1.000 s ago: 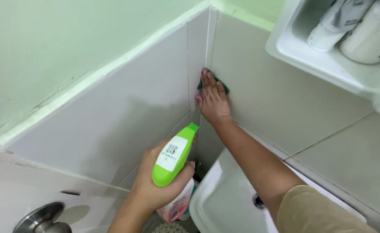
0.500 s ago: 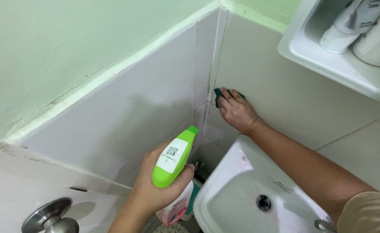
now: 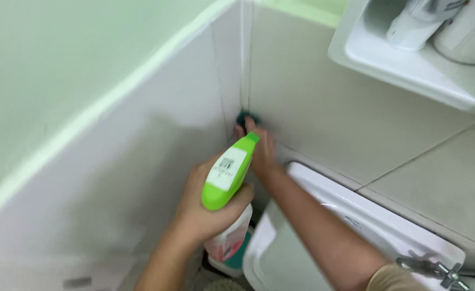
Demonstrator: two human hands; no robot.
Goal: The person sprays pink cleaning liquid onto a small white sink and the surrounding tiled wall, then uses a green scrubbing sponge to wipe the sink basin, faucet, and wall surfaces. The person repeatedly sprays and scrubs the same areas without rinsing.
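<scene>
In the tiled corner above the basin: the work shown is wiping, and it sits low in the joint where the two walls meet.
Right hand (image 3: pixel 260 151): pressed against the pale glazed wall tiles (image 3: pixel 329 102), fingers bent over a small dark teal cleaning cloth (image 3: pixel 244 117); only a scrap of the cloth shows, right at the corner seam.
Left hand (image 3: pixel 202 207): closed around a clear spray bottle with a lime-green trigger head (image 3: pixel 228 175), held near, nozzle pointing towards the corner.
Done, as far as I can judge: nothing certain; blur hides any wet sheen or dirt on the tiles.
Left: the tiles to the right and the left wall look untouched, though I cannot tell.
Nearby: white ceramic washbasin (image 3: pixel 302 242) at lower right; white wall shelf (image 3: pixel 399 59) far right, carrying pale containers.
</scene>
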